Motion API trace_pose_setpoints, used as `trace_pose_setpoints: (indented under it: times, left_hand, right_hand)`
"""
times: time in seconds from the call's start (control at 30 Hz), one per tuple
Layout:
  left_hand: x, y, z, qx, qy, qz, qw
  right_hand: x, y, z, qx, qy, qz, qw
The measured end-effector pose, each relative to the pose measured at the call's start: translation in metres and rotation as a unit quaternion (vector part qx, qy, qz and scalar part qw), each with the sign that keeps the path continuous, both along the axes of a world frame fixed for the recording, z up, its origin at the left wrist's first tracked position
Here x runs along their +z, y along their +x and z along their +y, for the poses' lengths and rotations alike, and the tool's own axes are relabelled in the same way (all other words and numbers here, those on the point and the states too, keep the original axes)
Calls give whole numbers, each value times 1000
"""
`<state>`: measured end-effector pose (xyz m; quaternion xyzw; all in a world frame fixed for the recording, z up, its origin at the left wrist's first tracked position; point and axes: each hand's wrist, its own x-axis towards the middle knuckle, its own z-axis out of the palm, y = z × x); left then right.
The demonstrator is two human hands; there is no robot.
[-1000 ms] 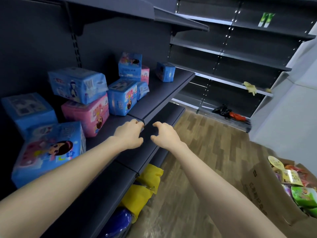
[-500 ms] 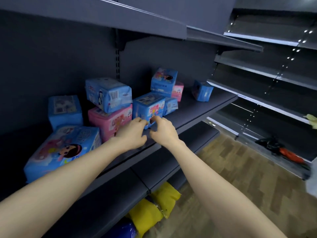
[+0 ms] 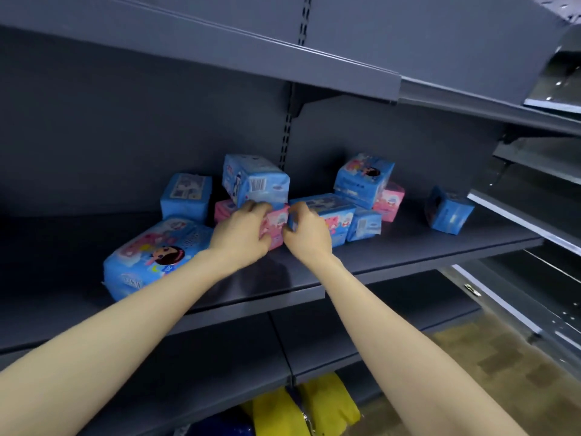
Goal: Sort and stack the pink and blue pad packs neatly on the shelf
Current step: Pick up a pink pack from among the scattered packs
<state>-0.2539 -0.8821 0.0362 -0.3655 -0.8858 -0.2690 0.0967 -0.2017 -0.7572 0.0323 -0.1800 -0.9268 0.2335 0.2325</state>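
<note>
Where hands (image 3: 270, 234) meet, pink pack (image 3: 276, 223).

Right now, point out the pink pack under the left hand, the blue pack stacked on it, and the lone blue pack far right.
pink pack (image 3: 278, 221), head view, front face
stacked blue pack (image 3: 254, 180), head view, barcode end
lone blue pack (image 3: 449, 212), head view, front face

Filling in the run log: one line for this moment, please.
left hand on pink pack | right hand on blue pack | shelf

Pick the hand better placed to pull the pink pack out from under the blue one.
Left. The left hand already wraps the pink plastic-wrapped pad pack; the right hand rests against the neighbouring blue pad pack.
</note>
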Motion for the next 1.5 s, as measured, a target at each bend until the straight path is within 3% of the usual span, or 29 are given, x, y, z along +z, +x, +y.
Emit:
trace_pose_setpoints:
  times: [0.27, 0.4, 0.57, 0.7, 0.87, 1.07, 1.5]
  left_hand:
    - [15, -11, -12, 120, 71, 36, 990]
    - [23, -22, -6, 112, 60, -26, 992]
    - [24, -35, 9, 101, 28, -82, 991]
    - [18, -38, 19, 111, 61, -75, 989]
    - [11, -35, 33, 67, 136, -40, 988]
    - [19, -28, 75, 6, 193, -16, 981]
    - [12, -5, 128, -76, 144, -70, 984]
  right_hand:
    - [10, -20, 6, 4, -49, 77, 996]
    - [16, -36, 8, 30, -81, 79, 993]
    - [26, -53, 9, 84, -95, 17, 992]
    - [25, -58, 8, 82, -81, 35, 993]
    - [22, -49, 19, 58, -37, 112, 991]
    - [24, -29, 46, 0, -56, 195, 979]
    - [11, 2, 97, -63, -49, 158, 984]
